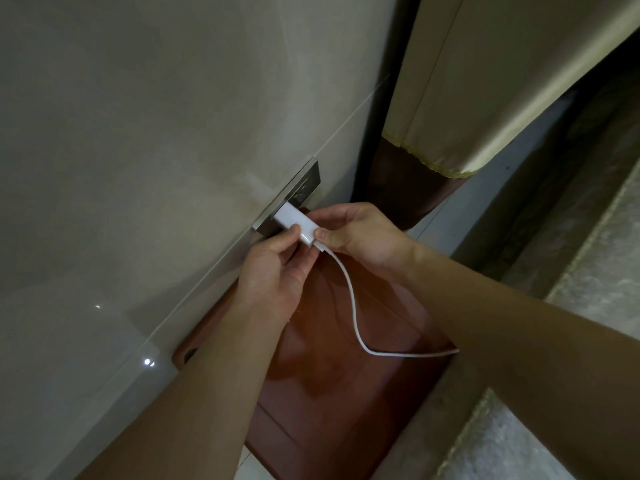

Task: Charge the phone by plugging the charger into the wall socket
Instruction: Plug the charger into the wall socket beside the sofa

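A white charger block (pixel 293 220) sits against the grey wall socket plate (pixel 300 189) on the pale wall. My left hand (pixel 273 271) pinches the block's near end between thumb and fingers from below. My right hand (pixel 363 233) pinches the same end and the cable plug from the right. A white cable (pixel 351 299) runs from the block, loops down and passes under my right forearm. No phone is in view.
A reddish-brown wooden cabinet top (pixel 329 393) lies below the socket, against the wall. A cream curtain with a yellow trim and brown band (pixel 433 133) hangs to the right. A pale textured ledge (pixel 588 271) runs along the right side.
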